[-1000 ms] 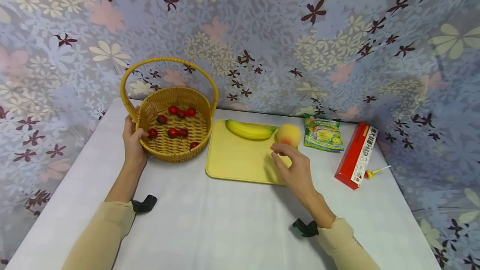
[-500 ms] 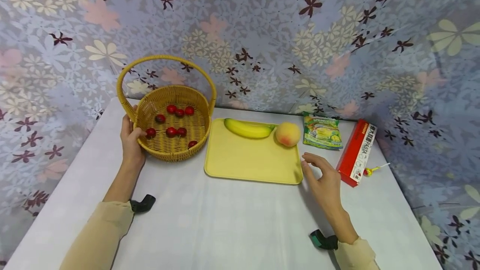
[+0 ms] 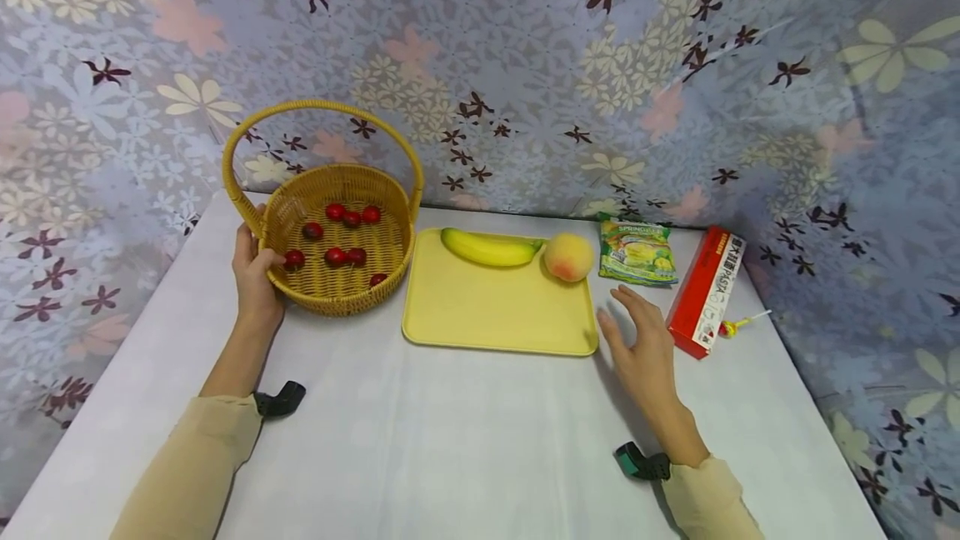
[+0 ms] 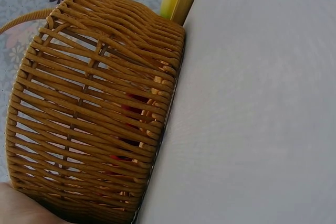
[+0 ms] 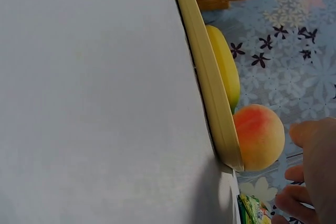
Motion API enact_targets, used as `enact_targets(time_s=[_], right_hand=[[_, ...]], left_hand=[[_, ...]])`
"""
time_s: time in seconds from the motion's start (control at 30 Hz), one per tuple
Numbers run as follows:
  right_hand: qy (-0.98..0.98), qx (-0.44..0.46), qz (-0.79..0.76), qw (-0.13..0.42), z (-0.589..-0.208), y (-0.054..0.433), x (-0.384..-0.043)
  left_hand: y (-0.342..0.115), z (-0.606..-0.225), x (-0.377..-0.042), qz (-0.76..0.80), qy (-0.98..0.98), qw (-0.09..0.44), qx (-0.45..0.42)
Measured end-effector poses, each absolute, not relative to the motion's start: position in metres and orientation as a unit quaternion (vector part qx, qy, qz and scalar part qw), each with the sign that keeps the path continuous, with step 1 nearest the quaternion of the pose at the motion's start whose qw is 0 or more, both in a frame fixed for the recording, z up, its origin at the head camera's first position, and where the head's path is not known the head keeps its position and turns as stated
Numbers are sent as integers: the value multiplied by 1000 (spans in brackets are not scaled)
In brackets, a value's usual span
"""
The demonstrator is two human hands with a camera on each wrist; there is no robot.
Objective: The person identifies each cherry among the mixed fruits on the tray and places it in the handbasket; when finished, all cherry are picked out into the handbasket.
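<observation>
My left hand (image 3: 257,283) holds the left side of a yellow wicker basket (image 3: 337,303), its thumb over the rim. Several dark red cherries (image 3: 335,257) lie inside. The basket's woven wall (image 4: 84,108) fills much of the left wrist view. My right hand (image 3: 643,352), fingers apart and holding nothing, hovers off the right edge of a yellow tray (image 3: 495,315). Along the tray's back lie a banana (image 3: 491,249) and a peach (image 3: 568,257). In the right wrist view the peach (image 5: 260,137) appears just beside my fingertips, without visible contact.
Right of the tray lies a green snack packet (image 3: 637,253). Beyond it are a red pasta box (image 3: 705,294) and a lollipop (image 3: 738,325). A white cloth covers the table (image 3: 450,448), and a flowered curtain (image 3: 510,65) rises behind.
My right hand has moved right, from in front of the peach to outside the tray, and its fingers have spread. The left hand keeps its hold on the basket.
</observation>
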State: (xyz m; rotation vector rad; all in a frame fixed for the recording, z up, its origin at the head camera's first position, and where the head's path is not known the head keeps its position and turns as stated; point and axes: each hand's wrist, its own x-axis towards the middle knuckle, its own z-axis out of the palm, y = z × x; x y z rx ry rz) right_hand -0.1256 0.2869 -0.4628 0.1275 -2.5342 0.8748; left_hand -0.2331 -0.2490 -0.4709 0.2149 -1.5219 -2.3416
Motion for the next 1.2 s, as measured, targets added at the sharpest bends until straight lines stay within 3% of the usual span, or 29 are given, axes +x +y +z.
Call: enact_targets(time_s=[0.4,0.93,1.07,1.2], right_hand=[[-924,62,315,209,-462,281,-143],[-925,62,315,203,-468,282,-140],[-937,57,294,179,-460,284,-140],[-949,51,267,158,-444,294,-142]], left_hand=[[-257,-468,-239,-825,-532,173,82],[-255,-472,-236,-813,-550,163,102],[-258,-465,-231,-775,-592,194,101],[-263,-450,-224,-683,-675,268,71]])
